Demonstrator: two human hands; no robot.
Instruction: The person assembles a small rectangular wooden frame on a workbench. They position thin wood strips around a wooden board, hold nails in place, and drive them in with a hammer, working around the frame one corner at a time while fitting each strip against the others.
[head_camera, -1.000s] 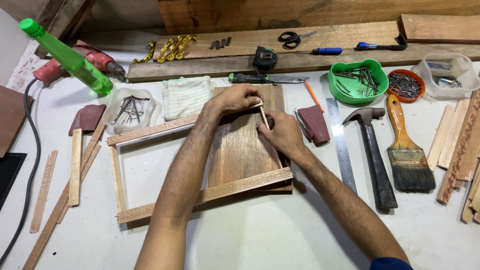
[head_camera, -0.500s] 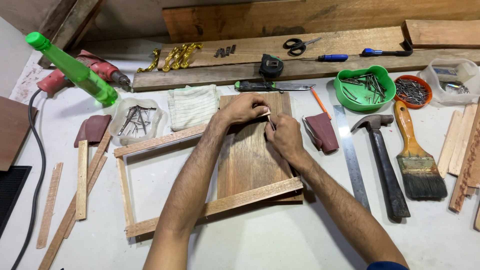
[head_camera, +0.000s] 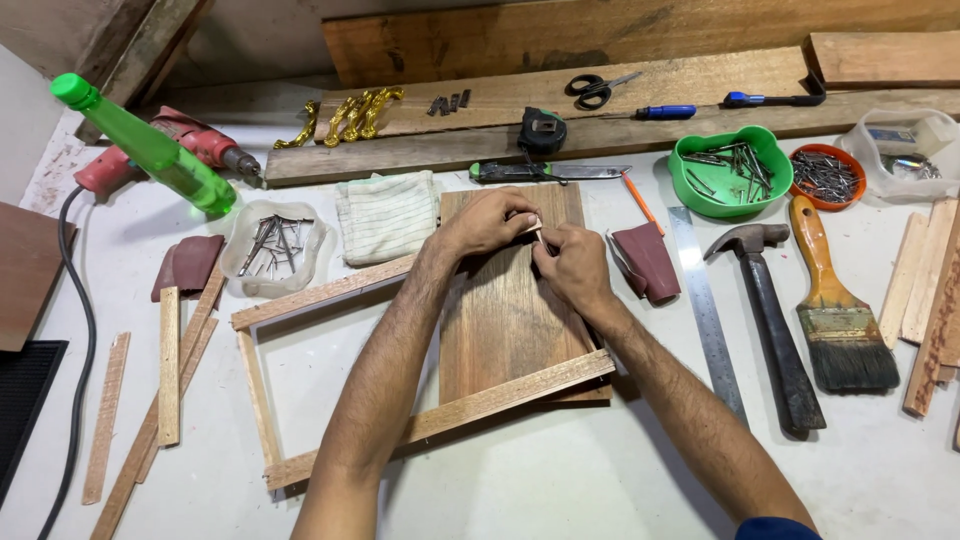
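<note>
We found our left hand (head_camera: 487, 222) and right hand (head_camera: 572, 266) meeting over the far end of the dark wooden board (head_camera: 510, 320), fingers drawn together. The left hand rested on the top of the board with its fingers curled around a thin wooden strip (head_camera: 533, 226) at the edge; the right hand pinched something small against that strip, too tiny for us to tell what. The board lay inside a light wooden frame (head_camera: 330, 292), whose near rail crossed over the board's lower end.

Just right of our hands sat a folded dark red piece of sandpaper (head_camera: 648, 262), then a steel ruler (head_camera: 706, 310), a hammer (head_camera: 768, 320) and a paintbrush (head_camera: 838, 310). Left of the hands lay a folded striped cloth (head_camera: 386, 214) and a clear tray of nails (head_camera: 276, 244). A bright green squeeze bottle (head_camera: 150, 150) lay across a red power drill (head_camera: 180, 140). Beyond the board were a utility knife (head_camera: 548, 172), a tape measure (head_camera: 542, 130), a green bowl of nails (head_camera: 730, 172) and a small orange dish of nails (head_camera: 826, 176).

Everything rested on a white worktable (head_camera: 560, 480), with long planks (head_camera: 600, 80) at its far edge, carrying scissors (head_camera: 596, 90) and brass handles (head_camera: 342, 114).
</note>
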